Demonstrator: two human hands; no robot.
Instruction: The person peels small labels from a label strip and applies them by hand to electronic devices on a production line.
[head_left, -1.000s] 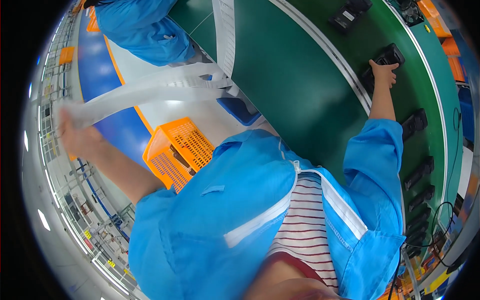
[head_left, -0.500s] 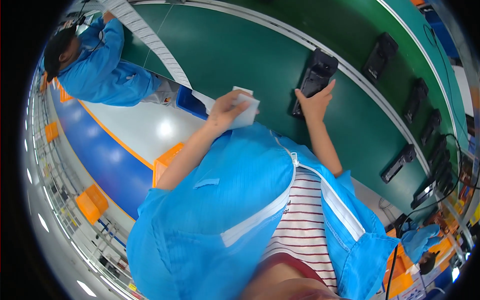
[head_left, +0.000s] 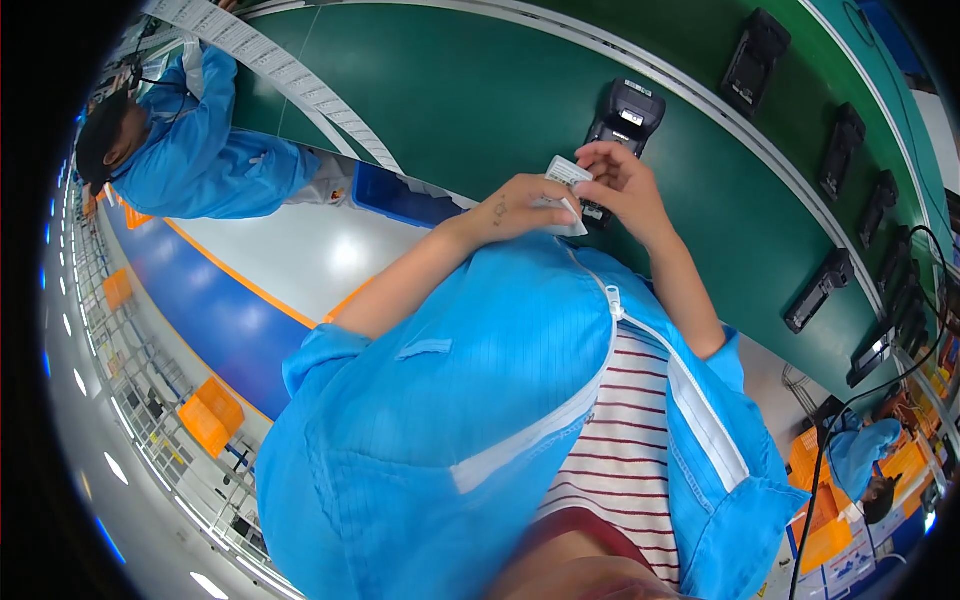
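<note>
My left hand [head_left: 520, 208] is closed round a small stack of white printed label sheets [head_left: 568, 172], held low over the bench in front of my jacket. My right hand [head_left: 628, 195] meets the stack from the other side. Its thumb lies at the edge of the sheets and its fingers are bent, seemingly pinching them; the exact contact is partly hidden. Just beyond the right hand a black handheld device [head_left: 630, 108] with small white labels lies on the green bench. The hand covers part of its lower end.
More black devices [head_left: 755, 62] lie in a row along the right on the green bench [head_left: 430, 90]. A long printed label strip [head_left: 290, 75] hangs at the left, near a blue bin [head_left: 385, 195]. A co-worker in blue [head_left: 210, 165] stands at far left.
My right hand has left the black device and come over to the white sheets. My left hand has moved right with them. The device now shows white labels on its face.
</note>
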